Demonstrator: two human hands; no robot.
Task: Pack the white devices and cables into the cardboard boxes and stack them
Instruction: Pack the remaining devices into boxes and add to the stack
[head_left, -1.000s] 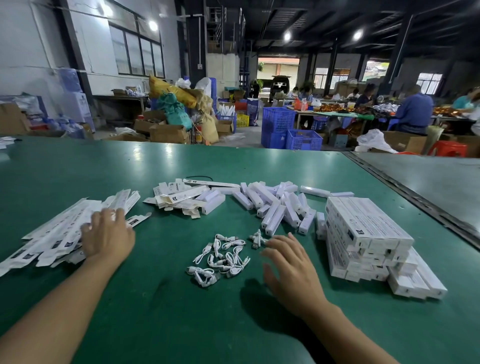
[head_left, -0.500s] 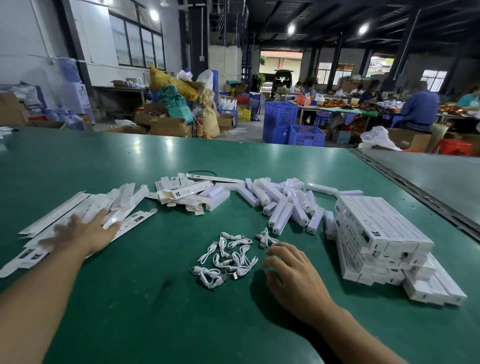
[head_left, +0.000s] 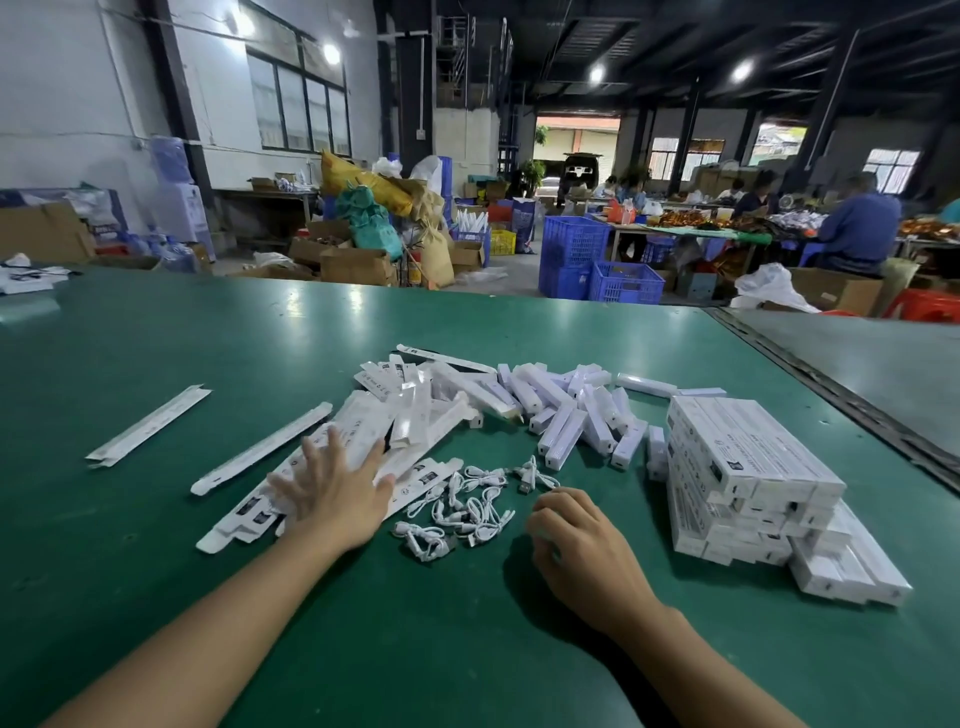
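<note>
Flattened boxes (head_left: 410, 426) now nearer cables (head_left: 467, 512), under splayed left grip (head_left: 332, 493); right grip (head_left: 582, 545) loosely curled; print illegible.

R hand (head_left: 587, 551) fingertips curled under, hidden; L hand (head_left: 332, 493) blurred; boxes (head_left: 753, 467) print unreadable.

You have the short white cables (head_left: 462, 506) in a loose tangle on the counter (head_left: 156, 545). Just left of the cables, your flattened box sleeves (head_left: 363, 441) overlap in a fanned pile, and two more lie singly further left. Behind the cables, the white stick-shaped devices (head_left: 566, 415) lie jumbled at all angles. Right of the cables, your closed boxes (head_left: 748, 467) sit stacked in even layers.
</note>
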